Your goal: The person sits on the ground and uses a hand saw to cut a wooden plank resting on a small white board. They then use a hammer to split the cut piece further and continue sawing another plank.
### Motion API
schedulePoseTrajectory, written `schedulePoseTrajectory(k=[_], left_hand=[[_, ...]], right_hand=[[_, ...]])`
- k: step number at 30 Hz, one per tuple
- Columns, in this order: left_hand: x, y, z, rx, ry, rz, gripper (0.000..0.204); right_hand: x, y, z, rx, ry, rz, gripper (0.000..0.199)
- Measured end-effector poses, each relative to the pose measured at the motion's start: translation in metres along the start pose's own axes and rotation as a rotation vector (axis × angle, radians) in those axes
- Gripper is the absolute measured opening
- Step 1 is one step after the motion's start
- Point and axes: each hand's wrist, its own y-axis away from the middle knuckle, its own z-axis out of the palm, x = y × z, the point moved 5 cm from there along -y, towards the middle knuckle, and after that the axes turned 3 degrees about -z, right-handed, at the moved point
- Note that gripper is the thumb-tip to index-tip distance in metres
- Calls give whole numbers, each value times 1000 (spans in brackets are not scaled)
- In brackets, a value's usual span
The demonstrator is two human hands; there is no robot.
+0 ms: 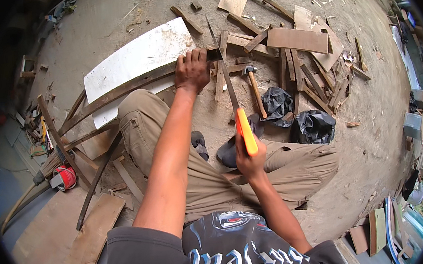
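Observation:
My left hand (192, 71) is closed over a long dark wooden strip (134, 85) near its far right end. My right hand (250, 157) grips the orange and yellow handle of a handsaw (232, 87). The saw's blade points away from me and crosses the strip just right of my left hand, close to its end. Whether the teeth have cut into the wood I cannot tell. Beneath the strip lies a white panel (139, 53) with sawdust and dirt on its right part. A hammer (255, 93) rests on the ground to the right of the blade.
Wood offcuts and a brown board (298, 40) are heaped at the far right. Two black plastic bags (314, 127) sit right of my feet. At left are a red reel (66, 178), a broom (51, 163) and leaning strips. Planks (88, 243) lie at lower left.

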Motion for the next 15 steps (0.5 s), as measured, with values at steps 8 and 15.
schedulePoseTrajectory(k=[8, 15], left_hand=[[2, 0, -2, -3, -27, 0, 37], [5, -6, -2, -36, 23, 6, 38]], right_hand=[[-18, -3, -12, -74, 93, 10, 11], [10, -98, 41, 83, -45, -6, 22]])
